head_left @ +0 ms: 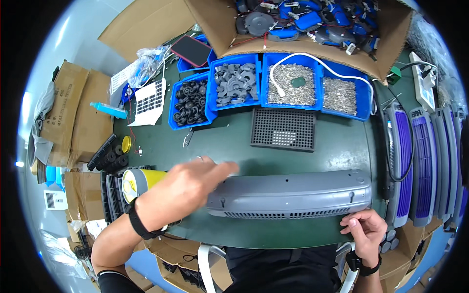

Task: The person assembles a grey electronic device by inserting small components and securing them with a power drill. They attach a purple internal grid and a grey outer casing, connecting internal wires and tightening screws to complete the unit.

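Note:
A long grey plastic housing [288,193] lies in front of me, with a row of slots along its near edge and keyhole openings near both ends. My left hand [193,183] is over its left end, fingers closed and index finger stretched to the right; what they may hold is hidden. Beside that wrist, a yellow and grey cylinder [151,178] is partly covered by my forearm. At the housing's near right corner is my right hand [364,229], fingers curled in toward the thumb. Whether something small is between them I cannot make out.
Blue bins hold black round parts [189,102], grey clips [236,80] and small metal pieces [293,85]. A black perforated tray [283,129] lies before them. Purple-and-grey units [403,166] stand at right. A cardboard box [303,53] with blue parts stands behind; a white cable [337,68] crosses the bins.

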`<move>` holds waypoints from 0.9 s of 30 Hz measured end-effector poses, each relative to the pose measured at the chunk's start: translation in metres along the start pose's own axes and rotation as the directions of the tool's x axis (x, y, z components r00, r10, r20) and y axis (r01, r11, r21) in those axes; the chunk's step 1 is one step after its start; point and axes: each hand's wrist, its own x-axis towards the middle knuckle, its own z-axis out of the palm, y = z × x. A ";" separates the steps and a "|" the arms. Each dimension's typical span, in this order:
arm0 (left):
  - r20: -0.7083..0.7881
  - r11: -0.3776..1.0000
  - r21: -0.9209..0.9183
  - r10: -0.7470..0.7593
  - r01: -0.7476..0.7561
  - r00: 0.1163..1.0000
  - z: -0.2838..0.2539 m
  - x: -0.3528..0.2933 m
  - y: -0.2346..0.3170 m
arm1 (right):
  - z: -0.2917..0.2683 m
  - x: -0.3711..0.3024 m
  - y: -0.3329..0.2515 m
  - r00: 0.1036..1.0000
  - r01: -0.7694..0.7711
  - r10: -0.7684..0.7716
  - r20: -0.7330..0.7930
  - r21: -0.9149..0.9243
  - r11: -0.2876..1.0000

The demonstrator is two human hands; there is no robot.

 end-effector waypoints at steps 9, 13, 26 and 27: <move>-0.946 0.964 0.185 0.227 -0.191 0.229 -0.079 0.007 0.064 | 0.003 0.002 -0.001 0.997 0.050 -0.052 0.055 0.028 0.998; -0.777 0.991 -0.091 -0.008 -0.100 0.629 -0.034 0.094 0.040 | 0.000 0.000 0.006 0.997 0.083 -0.083 -0.002 0.010 0.996; -0.172 0.974 -0.210 -0.123 0.085 0.977 0.065 0.032 0.061 | -0.010 0.028 -0.059 0.851 0.426 -0.501 0.161 -0.768 0.478; -0.171 0.977 -0.178 -0.149 0.118 0.974 0.068 0.033 0.064 | -0.016 0.035 -0.053 0.846 0.419 -0.481 0.231 -0.847 0.328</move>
